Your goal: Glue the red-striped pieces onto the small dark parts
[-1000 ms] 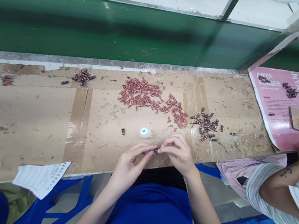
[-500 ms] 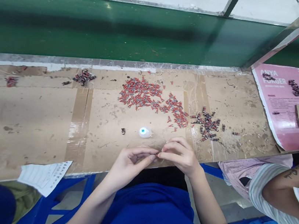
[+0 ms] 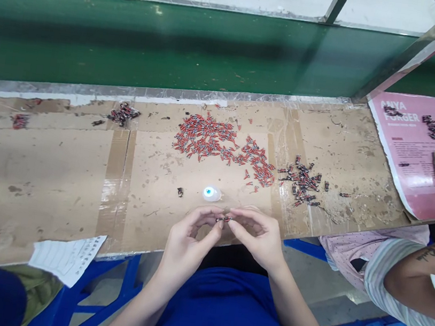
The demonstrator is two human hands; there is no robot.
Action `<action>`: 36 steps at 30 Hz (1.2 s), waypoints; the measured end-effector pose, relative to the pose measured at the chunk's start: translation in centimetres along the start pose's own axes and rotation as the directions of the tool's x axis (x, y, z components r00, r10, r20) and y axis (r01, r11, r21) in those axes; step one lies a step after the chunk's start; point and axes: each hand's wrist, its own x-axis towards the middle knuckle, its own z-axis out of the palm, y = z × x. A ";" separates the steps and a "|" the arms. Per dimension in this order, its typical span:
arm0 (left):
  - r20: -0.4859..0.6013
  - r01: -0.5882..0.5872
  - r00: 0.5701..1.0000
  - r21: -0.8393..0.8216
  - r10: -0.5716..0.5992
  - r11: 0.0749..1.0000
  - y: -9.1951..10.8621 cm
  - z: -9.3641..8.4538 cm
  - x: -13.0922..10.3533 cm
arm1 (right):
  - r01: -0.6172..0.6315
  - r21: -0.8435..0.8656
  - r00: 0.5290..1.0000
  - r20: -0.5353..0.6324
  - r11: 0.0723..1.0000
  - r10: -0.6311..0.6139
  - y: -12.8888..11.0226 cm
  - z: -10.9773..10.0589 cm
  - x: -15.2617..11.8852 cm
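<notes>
Between the fingertips of both hands is a small red and dark part (image 3: 224, 219). My left hand (image 3: 194, 233) pinches its left end, and my right hand (image 3: 259, 237) pinches the right end. Just beyond the fingers lies a small white bottle (image 3: 212, 193) with a blue spot. A tiny dark piece (image 3: 180, 192) sits left of the bottle. Farther back spreads a large pile of small red parts (image 3: 205, 135). To its right is a pile of black and red parts (image 3: 303, 180).
Cardboard (image 3: 159, 176) covers the bench. More small clusters (image 3: 124, 114) lie at the left. A paper sheet (image 3: 66, 258) overhangs the front edge. At the right are a pink poster (image 3: 401, 151) and another person's arm (image 3: 422, 262). A green panel (image 3: 156, 46) runs behind.
My right hand's fingers have closed in on the small part, which now shows more clearly between both hands. The bottle and piles lie as before.
</notes>
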 end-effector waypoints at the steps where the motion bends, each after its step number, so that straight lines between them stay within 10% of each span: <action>1: -0.013 -0.021 1.000 0.005 0.021 1.000 -0.1 0.1 -0.1 | 0.009 0.002 1.000 0.001 1.000 -0.009 -0.2 0.1 0.0; 7: -0.067 -0.093 0.993 0.064 0.098 0.994 -0.5 0.3 -0.9 | 0.152 -0.070 0.988 -0.021 0.986 -0.153 -1.1 0.3 0.5; 14: -0.043 -0.217 0.974 0.099 0.222 0.971 -0.3 0.9 -1.1 | 0.049 0.033 0.989 -0.138 0.998 -0.044 -0.9 0.9 -0.4; 20: -0.003 -0.521 0.846 0.213 0.534 0.826 -1.0 1.6 -1.2 | 0.035 0.010 0.970 -0.240 0.999 -0.031 -0.1 -2.6 -0.7; 25: -0.108 -0.478 0.796 0.491 0.596 0.728 -2.2 -1.4 -0.1 | -0.035 -0.255 0.700 -0.697 0.966 -0.159 1.4 -8.9 0.2; 28: -0.227 -0.297 0.816 0.625 0.532 0.722 -3.7 -3.7 1.6 | -0.080 -0.428 0.632 -0.720 0.900 -0.286 1.9 -10.6 0.8; 36: -0.257 -0.110 0.865 0.739 0.430 0.664 -6.4 -5.7 3.4 | 0.259 -0.679 0.916 -0.054 0.687 -0.398 2.0 -1.7 2.3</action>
